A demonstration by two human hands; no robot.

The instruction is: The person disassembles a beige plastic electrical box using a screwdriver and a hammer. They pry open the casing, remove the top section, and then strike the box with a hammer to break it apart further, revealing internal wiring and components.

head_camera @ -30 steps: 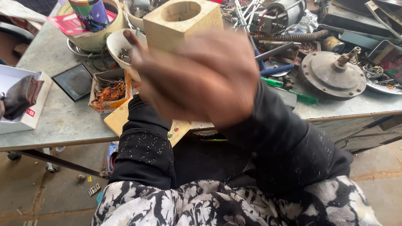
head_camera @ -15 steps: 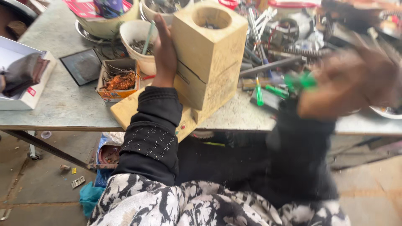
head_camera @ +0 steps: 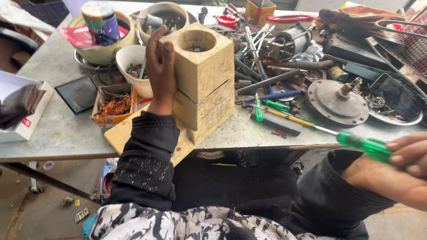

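While left hand [head_camera: 161,66] presses flat on squared wooden block [head_camera: 204,80], right hand [head_camera: 407,162] grips translucent green-handled screwdriver [head_camera: 329,132].

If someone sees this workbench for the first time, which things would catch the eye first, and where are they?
First comes the pale wooden block with a round hole in its top, standing at the table's near edge, with the left hand flat against its left side. Next is the green-handled screwdriver gripped by the right hand at the lower right. Behind them lies a round metal motor plate among scattered tools.
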